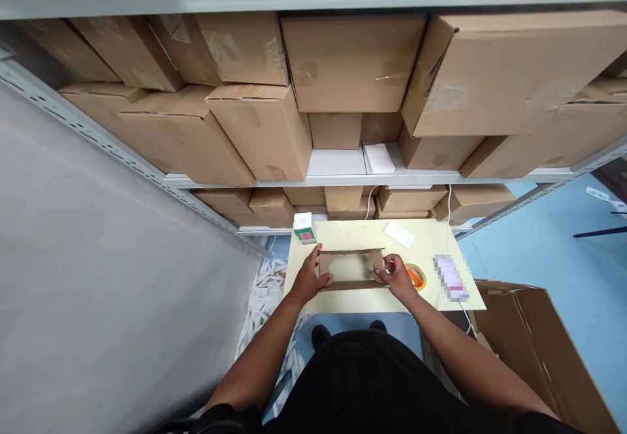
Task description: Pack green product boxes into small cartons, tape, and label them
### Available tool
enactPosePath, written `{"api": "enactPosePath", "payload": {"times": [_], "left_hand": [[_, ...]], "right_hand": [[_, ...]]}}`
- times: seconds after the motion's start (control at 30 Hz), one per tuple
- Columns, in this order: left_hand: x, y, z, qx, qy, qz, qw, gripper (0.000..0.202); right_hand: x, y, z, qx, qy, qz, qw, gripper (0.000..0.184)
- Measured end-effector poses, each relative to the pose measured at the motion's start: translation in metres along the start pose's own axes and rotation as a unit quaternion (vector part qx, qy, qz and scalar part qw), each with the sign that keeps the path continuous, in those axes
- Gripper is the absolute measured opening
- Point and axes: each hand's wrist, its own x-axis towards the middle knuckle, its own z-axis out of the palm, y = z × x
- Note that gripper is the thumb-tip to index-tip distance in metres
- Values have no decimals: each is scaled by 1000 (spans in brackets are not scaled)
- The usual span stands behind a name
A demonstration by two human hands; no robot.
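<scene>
A small open cardboard box (350,268) lies on a pale yellow table (353,233) in front of me. My left hand (309,277) grips its left end, thumb over the rim. At the box's right end my right hand (398,277) is closed on the flap. A roll of orange tape (416,276) lies just right of my right hand. A small white and green carton (304,228) stands at the table's far left corner. A white card (398,233) lies at the far side.
A blurred white phone (450,277) with a cable lies on the table's right. Metal shelving (343,176) stacked with several cardboard boxes stands behind. A large open carton (543,349) sits on the blue floor at right. White paper strips (267,297) litter the floor at left.
</scene>
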Motion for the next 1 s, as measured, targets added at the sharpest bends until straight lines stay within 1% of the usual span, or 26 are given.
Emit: {"api": "enactPosePath", "payload": {"times": [0.1, 0.17, 0.23, 0.3, 0.4, 0.43, 0.5, 0.53, 0.6, 0.7, 0.77, 0.83, 0.93, 1.0], "left_hand": [[3, 2, -2, 34, 34, -5, 999, 98], [7, 3, -3, 44, 40, -2, 998, 93], [10, 5, -5, 52, 38, 6, 998, 84], [13, 6, -9, 56, 31, 20, 998, 68], [14, 6, -17, 45, 18, 40, 998, 40], [14, 5, -19, 37, 15, 46, 998, 37], [12, 4, -24, 17, 10, 58, 998, 38], [10, 4, -25, 6, 9, 65, 998, 40], [7, 3, -27, -9, 5, 82, 997, 42], [5, 5, -25, 0, -7, 84, 996, 43], [5, 7, -21, 24, -5, 65, 998, 41], [6, 11, -14, 57, 15, 44, 997, 37], [10, 15, -3, 97, 56, 30, 993, 30], [11, 17, 4, 103, 78, 23, 991, 32]], "right_hand": [[4, -8, -3, -44, -26, -68, 996, 34], [8, -15, -6, -62, -47, -81, 994, 33], [14, -20, -9, -69, -49, -72, 994, 36], [17, -22, -11, -55, -53, -50, 996, 41], [12, -18, -16, 33, -79, 17, 996, 58], [9, -16, -17, 59, -90, 31, 994, 63], [0, -12, -17, 63, -103, 19, 993, 66], [-3, -10, -16, 41, -100, 0, 994, 66], [-6, -11, -9, -17, -67, -28, 997, 67], [1, -19, 5, -98, -10, -23, 995, 65], [10, -24, 13, -141, 7, -19, 990, 60], [18, -28, 18, -170, 14, -15, 985, 55], [25, -30, 22, -190, 23, -4, 981, 52], [26, -32, 24, -197, 23, -2, 980, 51]]}}
